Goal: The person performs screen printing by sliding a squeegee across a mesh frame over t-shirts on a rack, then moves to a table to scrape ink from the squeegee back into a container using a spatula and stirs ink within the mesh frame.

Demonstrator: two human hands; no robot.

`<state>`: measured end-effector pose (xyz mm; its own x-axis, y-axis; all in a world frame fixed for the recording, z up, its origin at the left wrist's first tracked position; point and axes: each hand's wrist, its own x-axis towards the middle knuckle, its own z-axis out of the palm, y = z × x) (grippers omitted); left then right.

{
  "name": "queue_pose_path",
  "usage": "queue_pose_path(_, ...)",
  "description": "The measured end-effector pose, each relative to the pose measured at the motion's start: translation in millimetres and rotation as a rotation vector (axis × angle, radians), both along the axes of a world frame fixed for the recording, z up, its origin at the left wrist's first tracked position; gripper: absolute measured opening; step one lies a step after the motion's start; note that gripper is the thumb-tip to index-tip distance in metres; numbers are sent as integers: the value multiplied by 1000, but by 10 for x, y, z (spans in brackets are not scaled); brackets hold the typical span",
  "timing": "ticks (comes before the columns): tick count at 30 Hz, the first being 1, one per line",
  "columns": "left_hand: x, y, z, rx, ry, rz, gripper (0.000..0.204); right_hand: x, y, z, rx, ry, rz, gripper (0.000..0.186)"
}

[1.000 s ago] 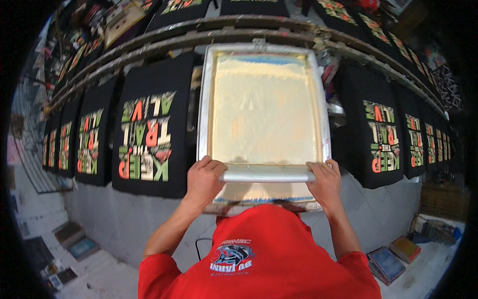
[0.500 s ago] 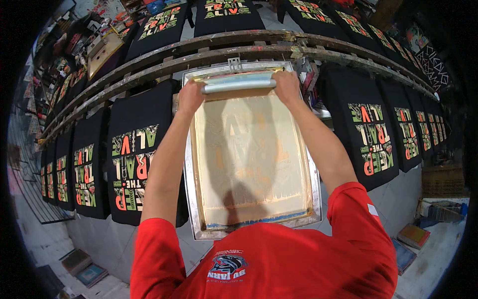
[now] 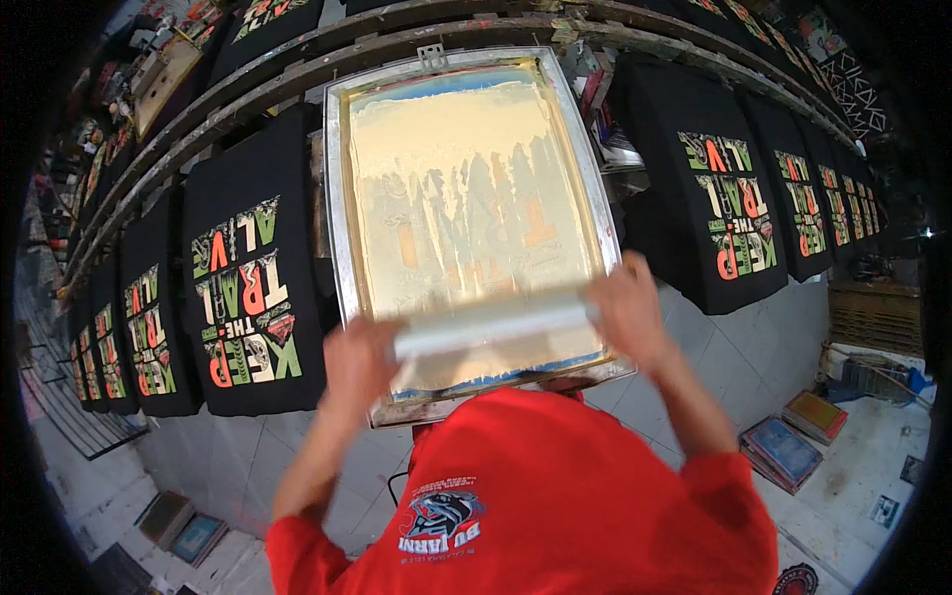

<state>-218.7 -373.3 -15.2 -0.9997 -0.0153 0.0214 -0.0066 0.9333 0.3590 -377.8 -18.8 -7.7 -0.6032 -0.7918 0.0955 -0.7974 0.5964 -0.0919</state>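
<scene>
A silver-framed printing screen (image 3: 335, 178) lies in front of me, coated with streaky cream ink (image 3: 436, 129) that is thick toward the far end, with blue along both ends and faint orange shapes showing through. My left hand (image 3: 362, 352) and my right hand (image 3: 627, 309) grip the two ends of a long pale squeegee (image 3: 493, 322), blurred by motion, across the lower part of the screen. Black shirts with green, orange and cream prints lie on boards on either side, the nearest at left (image 3: 248, 159) and at right (image 3: 674, 94).
Stained wooden rails (image 3: 238, 74) run behind the screen, with more printed shirts beyond. Stacked small screens (image 3: 778, 446) lie on the floor at right, others (image 3: 193, 540) at lower left. A black metal rack (image 3: 74, 416) stands at far left, a wooden crate (image 3: 868, 322) at far right.
Half a second ago both hands held the squeegee at the screen's far end; they have pulled it toward me to the lower part, leaving streaks. The view has also shifted.
</scene>
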Motion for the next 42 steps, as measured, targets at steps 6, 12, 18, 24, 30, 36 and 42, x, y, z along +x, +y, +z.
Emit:
queue_pose_path(6,1062,664,-485,36,298,41,48,1257,438,-650,-246,188,-151,19)
queue_pose_path(12,846,533,-264,87,216,51,49,933,322,-189,-173,-25,-123,29)
queue_pose_path(18,1011,679,-354,58,247,64,40,1195,424,-449,-195,50,-162,26)
queue_pose_path(24,536,411,-701,-23,326,60,35,710,223,-798,-191,153,-156,26)
queue_pose_path(30,-812,-286,-1039,-62,476,36,45,-714,-437,-1068,-350,180,-124,29)
queue_pose_path(36,-2769,-1258,-709,-244,70,152,43,-2754,-1218,-746,-126,106,-121,30)
queue_pose_path(42,-2952,-1518,379,-55,-143,-84,68,-3018,-1527,306,172,-301,-12,59)
